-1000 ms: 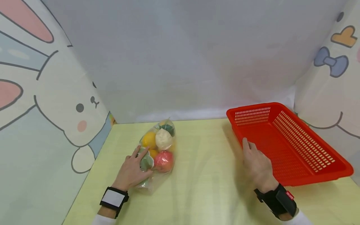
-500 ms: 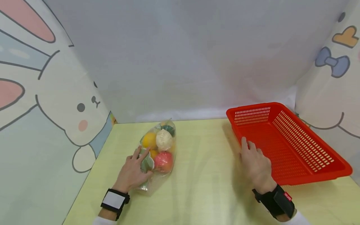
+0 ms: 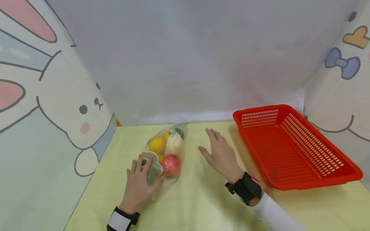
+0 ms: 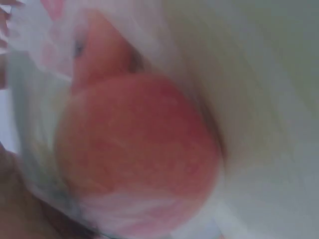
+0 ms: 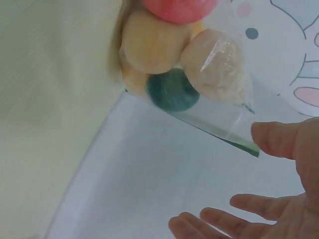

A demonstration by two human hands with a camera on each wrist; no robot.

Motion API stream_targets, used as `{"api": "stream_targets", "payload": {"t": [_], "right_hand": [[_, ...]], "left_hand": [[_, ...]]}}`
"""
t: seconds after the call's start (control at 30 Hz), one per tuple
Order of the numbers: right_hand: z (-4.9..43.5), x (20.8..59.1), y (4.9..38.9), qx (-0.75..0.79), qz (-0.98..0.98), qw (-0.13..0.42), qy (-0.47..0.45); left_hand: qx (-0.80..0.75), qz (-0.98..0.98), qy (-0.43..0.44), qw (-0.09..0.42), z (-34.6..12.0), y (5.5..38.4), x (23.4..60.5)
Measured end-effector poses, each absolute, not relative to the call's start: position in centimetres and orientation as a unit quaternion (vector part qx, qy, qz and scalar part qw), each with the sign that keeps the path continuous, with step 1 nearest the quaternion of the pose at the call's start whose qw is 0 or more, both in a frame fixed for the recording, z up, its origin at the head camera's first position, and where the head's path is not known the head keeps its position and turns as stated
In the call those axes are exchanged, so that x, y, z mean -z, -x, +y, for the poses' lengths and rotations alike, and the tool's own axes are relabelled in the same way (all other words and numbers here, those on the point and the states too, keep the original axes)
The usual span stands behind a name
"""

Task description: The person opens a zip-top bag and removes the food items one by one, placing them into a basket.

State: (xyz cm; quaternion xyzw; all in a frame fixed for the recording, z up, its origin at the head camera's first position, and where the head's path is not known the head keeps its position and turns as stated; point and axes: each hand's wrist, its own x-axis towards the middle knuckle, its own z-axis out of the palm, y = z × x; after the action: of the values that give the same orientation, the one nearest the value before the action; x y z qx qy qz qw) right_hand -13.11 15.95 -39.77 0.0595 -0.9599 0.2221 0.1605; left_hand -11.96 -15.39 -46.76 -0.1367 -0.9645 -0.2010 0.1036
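The slick plastic bag (image 3: pixel 155 170) could slip if your outspread right hand (image 3: pixel 221 157) pinches loosely; whether your left hand (image 3: pixel 139 186) grips, I can't tell

Pale yellow tabletop (image 3: pixel 193 211); plain grey backdrop (image 3: pixel 185 64) at far side. At left, printed cartoon rabbit (image 3: pixel 65 115); at right, printed blue bow (image 3: pixel 342 63).

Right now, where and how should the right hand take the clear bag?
Probably pinch the loose film at the far end of the clear bag, coming from the right: the open right hand is on that side, the film reaches past the round contents, and the left hand covers the near left part.
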Motion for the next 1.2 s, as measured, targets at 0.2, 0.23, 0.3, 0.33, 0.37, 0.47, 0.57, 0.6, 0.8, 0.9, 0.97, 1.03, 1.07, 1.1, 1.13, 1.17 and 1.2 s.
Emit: {"api": "stream_targets", "payload": {"t": [0.2,0.23,0.3,0.33,0.37,0.47,0.57,0.6,0.8,0.9,0.97,1.03,1.07,1.1,1.13,1.17,1.2], "right_hand": [[13.5,40.5,18.0,-0.371,-0.919,0.110,-0.078],[13.2,40.6,18.7,-0.400,-0.908,0.097,-0.083],[12.7,40.9,19.9,-0.453,-0.884,0.070,-0.094],[12.5,40.9,20.3,-0.473,-0.873,0.061,-0.101],[12.3,41.0,20.6,-0.487,-0.865,0.056,-0.107],[12.3,41.1,20.8,-0.496,-0.858,0.059,-0.118],[12.9,41.2,20.2,-0.487,-0.863,0.078,-0.109],[13.2,41.3,19.9,-0.485,-0.865,0.083,-0.104],[15.2,41.9,17.8,-0.479,-0.872,0.077,-0.057],[16.0,42.3,16.6,-0.470,-0.878,0.079,-0.049],[16.4,42.5,15.7,-0.459,-0.883,0.086,-0.053],[16.7,42.8,14.8,-0.448,-0.887,0.095,-0.058],[16.7,42.8,14.3,-0.444,-0.888,0.099,-0.059],[16.8,42.9,13.8,-0.438,-0.891,0.102,-0.061],[16.8,42.9,13.3,-0.431,-0.894,0.105,-0.061],[16.7,43.0,12.8,-0.424,-0.897,0.107,-0.061],[16.7,43.0,12.3,-0.419,-0.899,0.109,-0.062]], "left_hand": [[0.188,-0.972,0.087,0.106,-14.0,9.6,47.1],[0.178,-0.975,0.084,0.107,-13.6,9.3,47.2],[0.160,-0.978,0.078,0.108,-13.1,9.0,47.3],[0.153,-0.979,0.076,0.109,-12.9,8.9,47.3],[0.146,-0.981,0.074,0.106,-12.7,8.9,47.3],[0.139,-0.982,0.078,0.102,-12.4,9.1,47.4],[0.139,-0.981,0.090,0.105,-12.4,9.7,47.4],[0.141,-0.979,0.096,0.108,-12.5,10.0,47.4],[0.120,-0.972,0.152,0.135,-12.9,12.7,47.6],[0.097,-0.967,0.184,0.145,-13.1,14.4,47.4],[0.084,-0.964,0.206,0.145,-13.2,15.5,47.1],[0.072,-0.962,0.223,0.138,-13.2,16.5,46.9],[0.070,-0.961,0.232,0.134,-13.2,17.0,46.8],[0.067,-0.960,0.239,0.127,-13.2,17.5,46.6],[0.068,-0.960,0.245,0.115,-13.1,18.1,46.5],[0.071,-0.960,0.250,0.104,-13.1,18.6,46.3],[0.074,-0.959,0.256,0.094,-13.0,19.2,46.2]]}}
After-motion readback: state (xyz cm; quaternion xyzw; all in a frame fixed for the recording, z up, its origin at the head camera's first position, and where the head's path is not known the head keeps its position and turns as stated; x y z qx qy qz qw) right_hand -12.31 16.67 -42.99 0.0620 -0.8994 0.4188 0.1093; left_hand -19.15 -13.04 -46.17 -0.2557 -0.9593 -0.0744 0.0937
